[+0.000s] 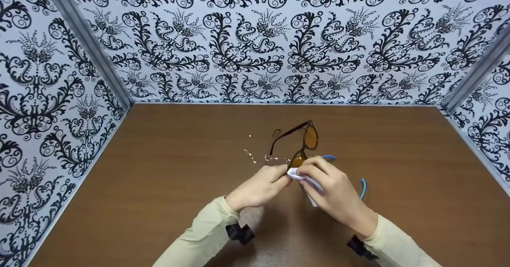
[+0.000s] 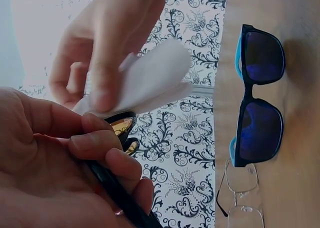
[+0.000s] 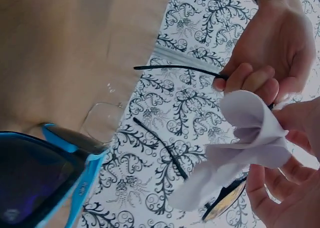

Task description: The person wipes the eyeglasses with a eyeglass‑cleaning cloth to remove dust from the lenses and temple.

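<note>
My left hand (image 1: 259, 185) grips a pair of dark-framed sunglasses with amber lenses (image 1: 311, 136) by one side, its fingers curled round a dark temple arm (image 2: 112, 188) in the left wrist view. The glasses are raised over the table, one lens standing above the other in the head view. With my right hand (image 1: 332, 187) I pinch a white cloth (image 3: 250, 138) between thumb and fingers. The cloth (image 2: 155, 78) lies against the lens nearer my hands and partly hides it; the far lens is uncovered. Both temple arms are unfolded.
Black sunglasses with blue arms (image 2: 262, 133) lie on the wooden table (image 1: 159, 159), mostly behind my right hand in the head view. Thin wire-framed glasses (image 1: 277, 158) rest beside them. Patterned walls (image 1: 255, 40) enclose the table at the back and sides.
</note>
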### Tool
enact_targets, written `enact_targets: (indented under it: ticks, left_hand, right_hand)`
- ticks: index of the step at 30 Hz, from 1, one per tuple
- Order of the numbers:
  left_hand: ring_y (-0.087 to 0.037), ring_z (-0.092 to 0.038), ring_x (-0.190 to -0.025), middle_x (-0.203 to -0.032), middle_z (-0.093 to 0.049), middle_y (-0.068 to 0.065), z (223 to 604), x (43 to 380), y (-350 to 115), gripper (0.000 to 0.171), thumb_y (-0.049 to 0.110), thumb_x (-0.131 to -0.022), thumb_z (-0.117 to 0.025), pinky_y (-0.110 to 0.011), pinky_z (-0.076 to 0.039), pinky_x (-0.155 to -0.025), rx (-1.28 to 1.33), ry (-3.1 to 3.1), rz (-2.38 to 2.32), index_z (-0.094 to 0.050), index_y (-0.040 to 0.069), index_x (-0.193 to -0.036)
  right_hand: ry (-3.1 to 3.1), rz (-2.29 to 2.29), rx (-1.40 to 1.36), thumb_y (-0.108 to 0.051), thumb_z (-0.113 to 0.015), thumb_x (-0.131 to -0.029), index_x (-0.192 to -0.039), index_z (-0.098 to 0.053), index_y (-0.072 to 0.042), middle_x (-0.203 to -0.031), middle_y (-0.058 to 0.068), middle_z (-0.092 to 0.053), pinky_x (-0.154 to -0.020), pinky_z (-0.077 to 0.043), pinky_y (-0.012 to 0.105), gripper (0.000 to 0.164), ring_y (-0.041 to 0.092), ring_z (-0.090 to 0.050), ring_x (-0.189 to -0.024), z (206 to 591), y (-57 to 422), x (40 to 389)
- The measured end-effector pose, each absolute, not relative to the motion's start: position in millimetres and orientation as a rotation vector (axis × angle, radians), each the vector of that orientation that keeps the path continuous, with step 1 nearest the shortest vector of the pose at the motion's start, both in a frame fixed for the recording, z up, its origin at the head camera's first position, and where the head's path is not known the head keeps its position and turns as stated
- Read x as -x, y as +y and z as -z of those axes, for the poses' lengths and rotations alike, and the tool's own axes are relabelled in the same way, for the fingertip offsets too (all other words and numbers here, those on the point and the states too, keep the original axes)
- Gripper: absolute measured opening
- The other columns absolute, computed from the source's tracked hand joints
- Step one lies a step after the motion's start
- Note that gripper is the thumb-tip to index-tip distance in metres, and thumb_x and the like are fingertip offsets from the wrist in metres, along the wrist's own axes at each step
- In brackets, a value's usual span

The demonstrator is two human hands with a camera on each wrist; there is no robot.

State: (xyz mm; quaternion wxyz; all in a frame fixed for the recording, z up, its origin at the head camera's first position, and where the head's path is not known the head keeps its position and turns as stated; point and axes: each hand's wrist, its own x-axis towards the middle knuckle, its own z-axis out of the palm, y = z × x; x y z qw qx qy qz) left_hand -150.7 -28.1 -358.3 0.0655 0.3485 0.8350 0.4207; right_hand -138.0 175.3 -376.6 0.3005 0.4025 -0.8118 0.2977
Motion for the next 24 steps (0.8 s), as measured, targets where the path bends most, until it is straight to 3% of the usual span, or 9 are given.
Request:
enact_targets:
  ticks: [8, 12, 19, 24]
  left_hand:
    - [-0.008, -0.039, -0.062, -0.068, -0.038, 0.006, 357.3, 149.5, -28.8, 0.015, 0.003, -0.094, -0.045, -0.022, -0.033, -0.057, -1.11, 2.522, -1.215, -0.058, 0.002, -0.086]
    - [-0.007, -0.037, -0.059, -0.066, -0.037, 0.006, 359.0, 149.4, -27.2, 0.015, 0.002, -0.093, -0.045, -0.022, -0.032, -0.055, -1.134, 2.542, -1.191, -0.056, 0.002, -0.083]
    - [-0.008, -0.041, -0.064, -0.07, -0.042, 0.006, 358.0, 148.6, -31.6, 0.02, 0.008, -0.099, -0.044, -0.023, -0.035, -0.059, -1.044, 2.532, -1.24, -0.063, 0.004, -0.099]
    - [-0.009, -0.038, -0.061, -0.067, -0.038, 0.006, 355.8, 148.4, -34.6, 0.016, 0.006, -0.096, -0.045, -0.023, -0.033, -0.058, -1.032, 2.52, -1.246, -0.059, 0.005, -0.089]
  right_hand:
    - [-2.19, -0.831, -0.895, 0.004, -0.074, -0.079, -0.098, -0.065, -0.008, -0.098, 0.001, -0.06, -0.068, -0.054, 0.029, 0.024, 0.012, -0.061, -0.084, 374.2, 181.0, 146.6]
    - [-2.151, -0.844, -0.948, 0.003, -0.073, -0.08, -0.1, -0.064, -0.008, -0.1, 0.002, -0.059, -0.069, -0.053, 0.027, 0.025, 0.013, -0.06, -0.085, 370.4, 174.5, 146.0]
    - [-2.118, -0.768, -1.141, 0.004, -0.077, -0.073, -0.099, -0.065, -0.009, -0.101, 0.003, -0.059, -0.072, -0.054, 0.03, 0.032, 0.017, -0.062, -0.086, 380.0, 171.8, 138.1]
    - [-2.179, -0.791, -0.996, 0.005, -0.077, -0.075, -0.095, -0.066, -0.007, -0.096, 0.001, -0.062, -0.066, -0.054, 0.027, 0.026, 0.013, -0.063, -0.08, 382.9, 185.2, 143.7]
